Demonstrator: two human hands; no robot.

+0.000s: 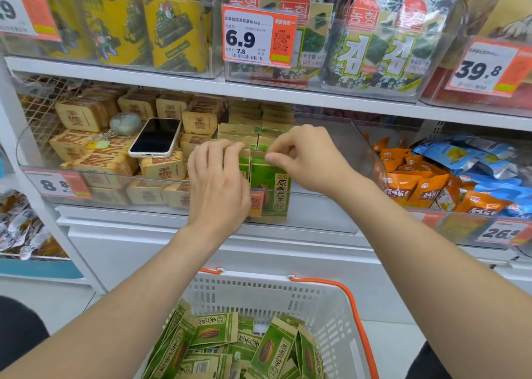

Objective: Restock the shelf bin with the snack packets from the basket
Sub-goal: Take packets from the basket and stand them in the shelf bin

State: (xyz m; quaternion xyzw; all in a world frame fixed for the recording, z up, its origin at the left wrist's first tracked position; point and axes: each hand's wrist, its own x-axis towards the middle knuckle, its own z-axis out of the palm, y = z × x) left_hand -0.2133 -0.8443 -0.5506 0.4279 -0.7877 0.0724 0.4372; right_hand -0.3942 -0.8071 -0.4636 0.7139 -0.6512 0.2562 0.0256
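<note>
Green-and-kraft snack packets (269, 188) stand upright in rows inside a clear shelf bin (359, 136) on the middle shelf. My left hand (217, 182) rests against the front-left packet, fingers curled over its top edge. My right hand (305, 159) pinches the top edge of the front-right packet between thumb and fingers. Below, a white basket (259, 295) with orange handles holds several more of the same green packets (218, 347), lying loose and tilted.
A phone (157, 138) lies on tan packets in the bin to the left. Orange and blue snack bags (431, 182) fill the bin to the right. A shelf of seaweed bags and yellow tins with price tags (259, 37) hangs close above.
</note>
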